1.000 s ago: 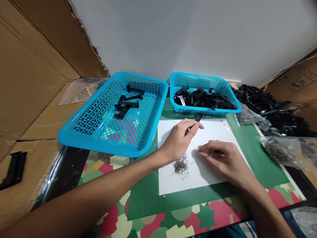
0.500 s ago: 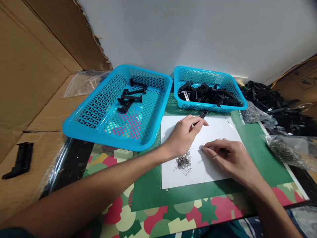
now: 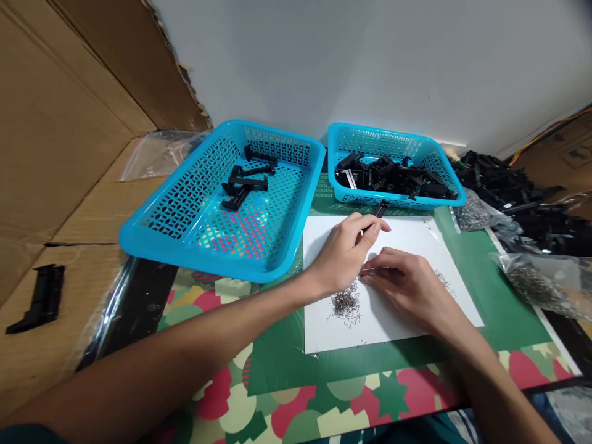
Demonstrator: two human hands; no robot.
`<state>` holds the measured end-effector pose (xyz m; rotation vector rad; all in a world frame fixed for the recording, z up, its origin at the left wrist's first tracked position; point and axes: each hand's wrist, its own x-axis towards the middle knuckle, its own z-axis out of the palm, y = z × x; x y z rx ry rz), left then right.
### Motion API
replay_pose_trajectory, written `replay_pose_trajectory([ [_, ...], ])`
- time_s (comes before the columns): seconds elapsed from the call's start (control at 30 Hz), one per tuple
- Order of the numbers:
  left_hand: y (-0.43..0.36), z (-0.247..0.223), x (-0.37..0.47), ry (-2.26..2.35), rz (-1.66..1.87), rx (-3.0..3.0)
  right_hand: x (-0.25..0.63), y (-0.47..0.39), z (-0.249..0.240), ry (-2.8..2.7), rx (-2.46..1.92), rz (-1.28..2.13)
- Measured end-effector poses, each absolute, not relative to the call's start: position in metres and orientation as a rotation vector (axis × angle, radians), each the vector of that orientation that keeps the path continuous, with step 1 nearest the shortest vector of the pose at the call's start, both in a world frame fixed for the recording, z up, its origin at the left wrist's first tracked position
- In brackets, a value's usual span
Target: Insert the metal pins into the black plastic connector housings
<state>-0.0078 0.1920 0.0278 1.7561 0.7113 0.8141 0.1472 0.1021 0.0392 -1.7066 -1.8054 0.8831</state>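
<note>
My left hand is closed around a slim black plastic part, whose far end sticks out past the fingers. Close against its palm side, my right hand pinches thumb and fingertips together. Whatever lies in that pinch is too small and too hidden to make out. Below the hands, a heap of small bent metal wire pieces sits on a white sheet. A second small heap of wire pieces shows just to the right of my right hand.
A blue basket with several black parts stands at left. Behind the sheet, a smaller blue basket holds many more. At right are loose black parts and bags of metal pieces. One black part lies on cardboard.
My right hand has moved left and slightly up, from over the middle of the sheet to my left hand, uncovering the right heap. My left hand keeps its hold on the black part.
</note>
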Motion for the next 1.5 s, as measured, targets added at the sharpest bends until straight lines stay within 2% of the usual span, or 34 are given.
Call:
replay_pose_trajectory([
  [0.2, 0.193, 0.026, -0.008, 0.71, 0.804, 1.757, 0.146, 0.091, 0.044, -1.937, -1.679, 0.831],
  [0.43, 0.193, 0.033, -0.01, 0.637, 0.748, 1.752, 0.162, 0.091, 0.051, -1.481, -1.561, 0.743],
  [0.63, 0.192, 0.037, -0.012, 0.546, 0.634, 1.707, 0.17, 0.098, 0.047, -1.464, -1.41, 0.389],
  [0.8, 0.191, 0.038, -0.013, 0.466, 0.567, 1.616, 0.173, 0.099, 0.049, -1.833, -1.252, -0.101],
  [0.93, 0.192, 0.04, -0.015, 0.46, 0.539, 1.575, 0.179, 0.1, 0.056, -2.063, -1.142, -0.303],
  [1.23, 0.193, 0.036, -0.013, 0.475, 0.603, 1.519, 0.181, 0.106, 0.058, -2.115, -1.097, -0.39],
  [1.5, 0.194, 0.038, -0.015, 0.457, 0.584, 1.561, 0.181, 0.108, 0.055, -2.087, -1.084, -0.257],
])
